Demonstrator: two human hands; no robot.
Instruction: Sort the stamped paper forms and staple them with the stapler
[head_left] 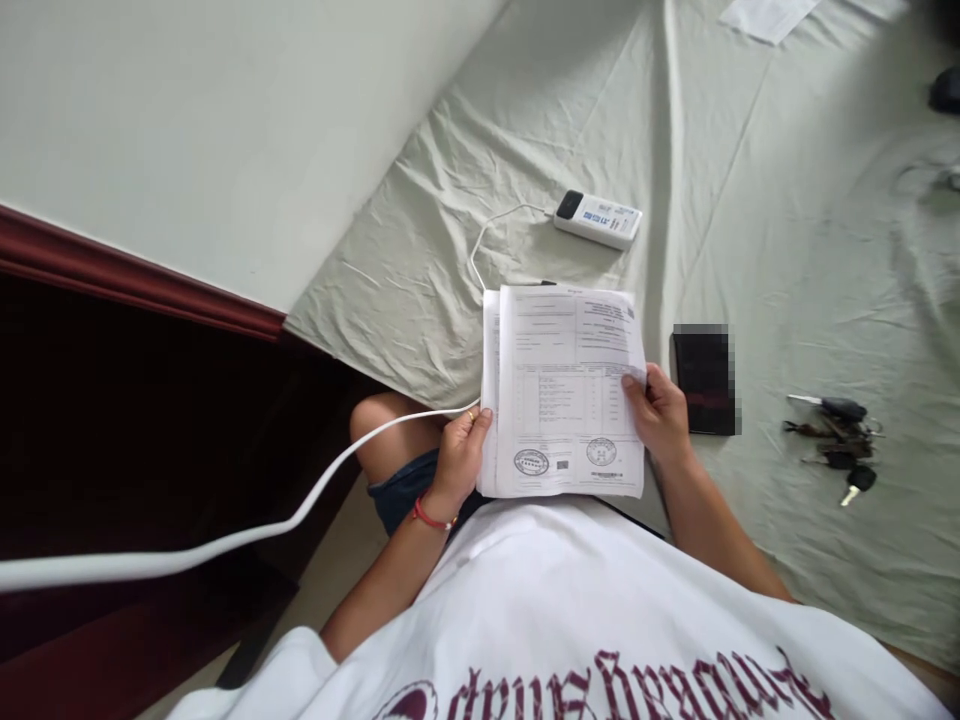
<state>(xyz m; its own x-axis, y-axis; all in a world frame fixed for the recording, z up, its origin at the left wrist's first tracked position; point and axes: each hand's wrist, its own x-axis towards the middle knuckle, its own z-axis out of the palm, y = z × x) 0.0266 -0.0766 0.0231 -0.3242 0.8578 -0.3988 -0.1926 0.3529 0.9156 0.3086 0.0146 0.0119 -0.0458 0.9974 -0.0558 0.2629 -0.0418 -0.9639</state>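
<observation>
A stack of printed papers (pixel 564 400) is held above my lap, with a table of text and two round stamps on the top sheet. My left hand (pixel 463 448) pinches the left edge of the stack between thumb and fingers; a ring and a red bracelet show on that arm. On the opposite edge, my right hand (pixel 660 412) grips the papers with its thumb on top and the fingers mostly hidden behind. The sheets are slightly fanned at the left. What lies directly under the stack is mostly hidden.
A white power bank (pixel 598 220) with a cable lies beyond the papers on the bedsheet (pixel 465 200). To the right are a black phone (pixel 705 385) and a bunch of keys (pixel 840 430). A white cable (pixel 300 515) crosses from the left. Another paper (pixel 771 15) lies far off.
</observation>
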